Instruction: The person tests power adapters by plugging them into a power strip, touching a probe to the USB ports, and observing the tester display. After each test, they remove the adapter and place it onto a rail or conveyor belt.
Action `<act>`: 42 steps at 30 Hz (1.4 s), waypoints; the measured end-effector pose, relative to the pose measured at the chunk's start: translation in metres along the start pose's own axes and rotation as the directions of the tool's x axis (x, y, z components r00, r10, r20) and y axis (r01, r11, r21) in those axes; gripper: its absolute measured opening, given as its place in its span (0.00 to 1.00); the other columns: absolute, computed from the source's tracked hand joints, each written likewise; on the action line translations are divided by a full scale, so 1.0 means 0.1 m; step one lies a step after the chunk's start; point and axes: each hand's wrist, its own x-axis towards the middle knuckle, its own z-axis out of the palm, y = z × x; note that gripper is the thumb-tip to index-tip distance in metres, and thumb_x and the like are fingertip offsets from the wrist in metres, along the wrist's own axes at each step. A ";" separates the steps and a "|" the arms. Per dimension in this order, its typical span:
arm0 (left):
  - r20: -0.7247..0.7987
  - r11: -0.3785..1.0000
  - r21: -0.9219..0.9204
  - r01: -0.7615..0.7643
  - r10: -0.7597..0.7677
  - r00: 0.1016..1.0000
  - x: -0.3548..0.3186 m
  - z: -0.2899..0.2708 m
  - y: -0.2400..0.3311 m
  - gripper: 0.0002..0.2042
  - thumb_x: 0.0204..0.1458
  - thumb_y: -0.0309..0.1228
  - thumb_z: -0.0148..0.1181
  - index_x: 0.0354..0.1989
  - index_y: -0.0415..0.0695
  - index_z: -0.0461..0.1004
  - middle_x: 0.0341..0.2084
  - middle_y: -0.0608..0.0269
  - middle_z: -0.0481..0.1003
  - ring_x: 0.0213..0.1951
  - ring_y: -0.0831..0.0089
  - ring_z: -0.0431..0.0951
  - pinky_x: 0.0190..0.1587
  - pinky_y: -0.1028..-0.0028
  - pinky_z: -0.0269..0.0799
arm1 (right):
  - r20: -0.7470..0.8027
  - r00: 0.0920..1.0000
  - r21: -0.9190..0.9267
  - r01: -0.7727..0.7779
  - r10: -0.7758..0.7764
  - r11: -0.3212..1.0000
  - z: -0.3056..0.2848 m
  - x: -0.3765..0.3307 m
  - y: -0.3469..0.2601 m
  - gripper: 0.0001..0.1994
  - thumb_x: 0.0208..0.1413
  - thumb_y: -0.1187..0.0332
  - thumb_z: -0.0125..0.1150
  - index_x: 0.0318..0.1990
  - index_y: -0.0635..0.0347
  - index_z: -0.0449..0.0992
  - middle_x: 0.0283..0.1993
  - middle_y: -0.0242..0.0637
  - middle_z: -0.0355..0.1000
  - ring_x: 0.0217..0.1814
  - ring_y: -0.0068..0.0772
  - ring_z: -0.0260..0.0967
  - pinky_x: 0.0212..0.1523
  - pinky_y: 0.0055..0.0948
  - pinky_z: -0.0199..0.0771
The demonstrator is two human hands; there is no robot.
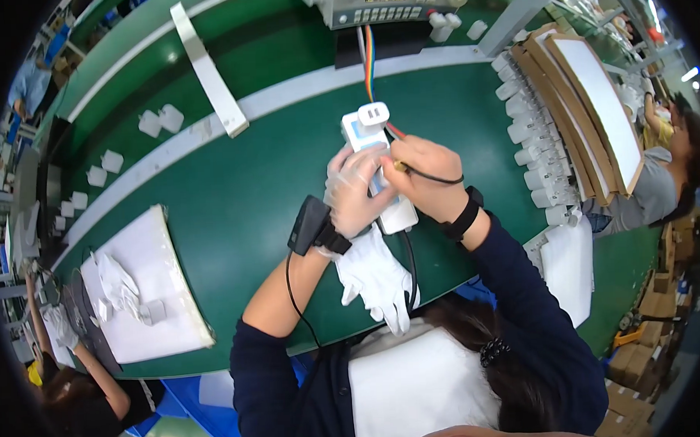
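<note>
A white power strip (397,216) lies lengthwise on the green bench in front of me. A white two-port USB charger (373,115) sits at its far end. My left hand (356,188), in a thin translucent glove, is wrapped over the middle of the strip from the left. My right hand (430,177) is closed on a test lead with a black cable (436,179); a brass-coloured end shows by the fingers. A red lead (396,131) runs between that hand and the charger. White cloth gloves (374,278) lie below my left wrist.
A bench meter (395,1) with coloured ribbon wires (370,61) stands at the back. Rows of white chargers (527,133) and cardboard dividers (587,106) line the right. At left are a white board (153,282) and a metal bar (209,72). Co-workers sit on both sides.
</note>
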 end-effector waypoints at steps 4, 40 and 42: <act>0.022 1.000 0.000 0.010 -0.010 1.000 -0.01 -0.01 0.01 0.23 0.43 0.34 0.68 0.50 0.46 0.72 0.50 0.61 0.74 0.56 0.64 0.72 0.64 0.59 0.53 | -0.012 1.000 -0.068 0.025 -0.026 0.997 0.01 -0.02 -0.01 0.09 0.48 0.67 0.63 0.23 0.56 0.68 0.21 0.36 0.64 0.24 0.40 0.66 0.23 0.35 0.64; 0.022 0.997 -0.046 -0.070 0.071 0.997 0.01 -0.10 0.05 0.25 0.45 0.33 0.66 0.55 0.47 0.70 0.48 0.60 0.75 0.54 0.62 0.73 0.64 0.57 0.50 | 0.039 0.997 -0.117 -0.066 0.071 0.991 -0.09 -0.09 -0.10 0.17 0.52 0.53 0.62 0.26 0.56 0.68 0.23 0.36 0.68 0.25 0.41 0.69 0.24 0.36 0.68; 0.024 0.996 -0.052 -0.066 0.068 0.997 0.01 -0.09 0.05 0.25 0.45 0.33 0.66 0.55 0.47 0.70 0.48 0.60 0.75 0.53 0.63 0.73 0.64 0.57 0.50 | 0.046 0.996 -0.117 -0.067 0.073 0.991 -0.08 -0.10 -0.10 0.17 0.52 0.53 0.62 0.26 0.56 0.68 0.23 0.36 0.68 0.25 0.41 0.69 0.24 0.36 0.68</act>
